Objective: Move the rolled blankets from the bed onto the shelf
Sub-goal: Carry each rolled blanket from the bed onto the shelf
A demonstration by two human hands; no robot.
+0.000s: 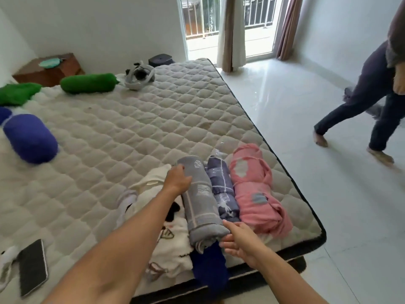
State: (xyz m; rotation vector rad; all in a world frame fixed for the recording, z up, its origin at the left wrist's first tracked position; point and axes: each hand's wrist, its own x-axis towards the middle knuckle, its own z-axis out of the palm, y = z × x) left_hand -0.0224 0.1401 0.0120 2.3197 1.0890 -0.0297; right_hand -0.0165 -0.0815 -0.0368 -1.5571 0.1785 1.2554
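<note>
four rolled blankets are laid side by side at the near right corner of the bed [135,128]: a cream roll [153,187], a grey roll [201,200], a checked purple roll [221,189] and a pink roll [254,189]. the far end of the grey roll is gripped by the left hand [177,179], its fingers curled over the cloth. the near end is touched by the right hand [238,240], fingers spread and not closed. a dark blue roll [210,266] lies beneath the grey one. no shelf is seen.
</note>
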